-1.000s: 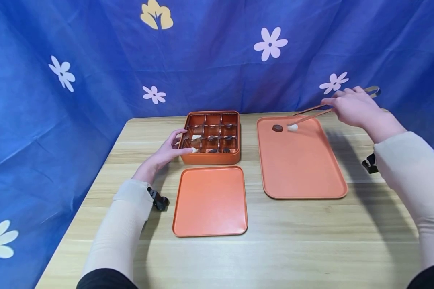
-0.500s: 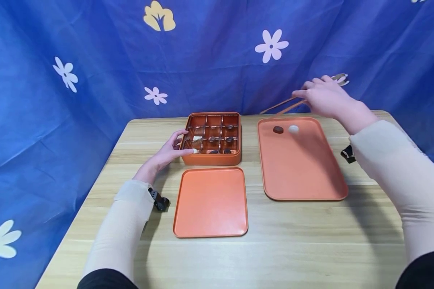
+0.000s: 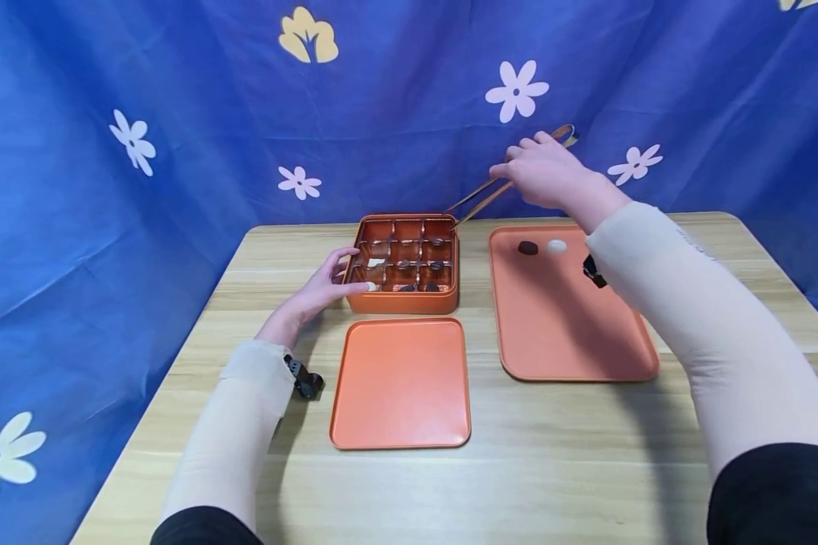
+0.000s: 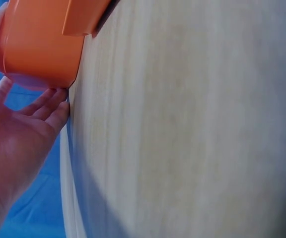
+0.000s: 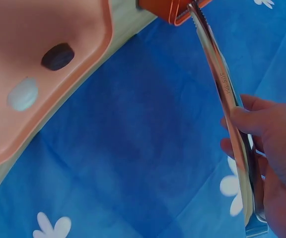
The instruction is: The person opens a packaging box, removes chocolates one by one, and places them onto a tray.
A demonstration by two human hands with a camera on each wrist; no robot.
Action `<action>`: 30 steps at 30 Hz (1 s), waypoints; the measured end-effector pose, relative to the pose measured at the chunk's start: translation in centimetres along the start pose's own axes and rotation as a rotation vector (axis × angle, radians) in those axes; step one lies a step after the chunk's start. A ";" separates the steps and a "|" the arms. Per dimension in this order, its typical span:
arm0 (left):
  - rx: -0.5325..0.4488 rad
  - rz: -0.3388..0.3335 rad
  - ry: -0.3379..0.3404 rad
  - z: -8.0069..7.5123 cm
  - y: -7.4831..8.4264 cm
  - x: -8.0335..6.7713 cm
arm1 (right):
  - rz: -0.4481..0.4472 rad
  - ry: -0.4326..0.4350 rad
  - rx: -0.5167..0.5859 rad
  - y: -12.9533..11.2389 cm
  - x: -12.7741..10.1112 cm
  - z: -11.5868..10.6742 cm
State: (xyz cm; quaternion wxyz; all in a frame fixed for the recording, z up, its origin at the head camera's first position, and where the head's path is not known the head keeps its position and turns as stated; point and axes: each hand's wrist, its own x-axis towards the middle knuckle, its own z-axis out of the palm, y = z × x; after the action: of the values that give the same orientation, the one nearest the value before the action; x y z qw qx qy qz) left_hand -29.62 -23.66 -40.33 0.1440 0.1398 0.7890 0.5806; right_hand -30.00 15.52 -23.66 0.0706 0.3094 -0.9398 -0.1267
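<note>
Right hand (image 3: 548, 175) clenched on tongs (image 3: 480, 200), tips at chocolate box (image 3: 404, 261) back corner. Left hand (image 3: 323, 286) relaxed, steadying box (just resting). My worry: tips snag divider, box tips.

orange box (image 3: 401, 301), blue cloth (image 3: 177, 113) — white flowers

Head view looks down over the table (image 3: 559, 469); 2 close wrist views share its orange box (image 3: 402, 299).
</note>
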 end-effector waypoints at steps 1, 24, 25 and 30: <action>-0.005 -0.007 -0.004 0.1 0.1 0.0 | -0.001 -0.022 -0.006 -0.2 0.4 -0.1; -0.028 -0.019 0.003 0.0 0.3 0.0 | -0.048 -0.179 -0.076 -4.1 5.9 -0.1; -0.024 -0.015 0.006 0.0 0.2 0.0 | -0.040 -0.197 -0.064 -4.2 6.1 -0.1; -0.013 0.002 0.011 0.1 0.2 -0.1 | -0.003 -0.251 0.002 -4.1 6.8 0.3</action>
State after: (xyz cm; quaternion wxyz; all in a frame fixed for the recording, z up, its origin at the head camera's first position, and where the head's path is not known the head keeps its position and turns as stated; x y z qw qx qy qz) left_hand -29.46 -23.53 -40.22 0.1400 0.1367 0.7859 0.5866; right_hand -33.18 8.25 -24.69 -0.0480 0.2926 -0.9409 -0.1635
